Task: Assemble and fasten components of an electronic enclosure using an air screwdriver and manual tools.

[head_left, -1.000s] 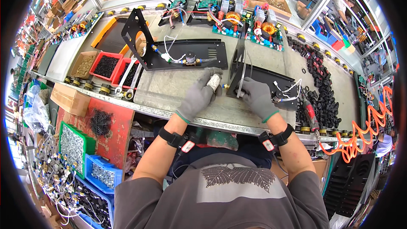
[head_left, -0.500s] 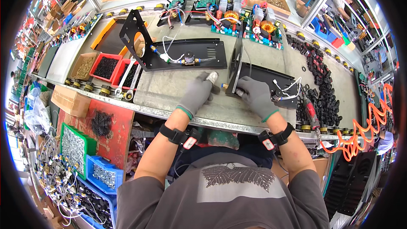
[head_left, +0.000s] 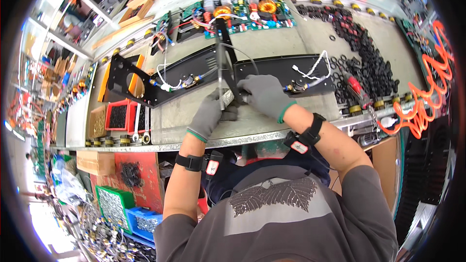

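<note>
The bent black bracket [head_left: 279,68] has shifted left — right hand [head_left: 266,94] gripping it, left hand [head_left: 208,117] a crinkled silvery piece [head_left: 226,98].

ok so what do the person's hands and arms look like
The left hand and right hand wear grey gloves with green cuff edges. Behind them, black wrist straps carry small black devices with white labels marked in red. The sleeves are short and dark grey.
</note>
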